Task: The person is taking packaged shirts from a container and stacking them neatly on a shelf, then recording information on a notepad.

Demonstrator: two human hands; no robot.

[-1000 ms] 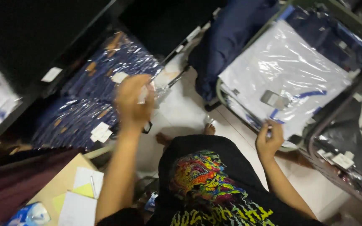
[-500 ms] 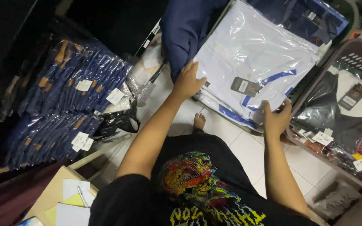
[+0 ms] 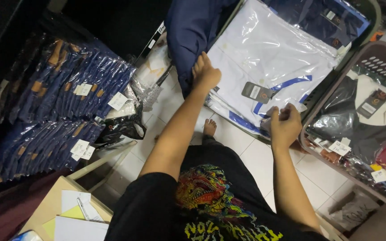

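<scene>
Two stacks of bagged navy garments with paper tags stand at far left, well apart from both hands. On the floor tiles beside them lies a crumpled black plastic bag; a bare foot stands near it, so slipping on loose plastic looks possible.

Left hand: fingers curled over the near left edge of the bagged white shirt, touching it, with a dark blue cloth just beside. Grip looks partial; the slick bag could slide out.

Right hand: fingers pinched on the shirt pack's near right corner, by the blue stripe. The pack tops a pile in a green basket; lifting it unevenly may drag the packs beneath. A brown basket of dark bagged shirts sits just right.
</scene>
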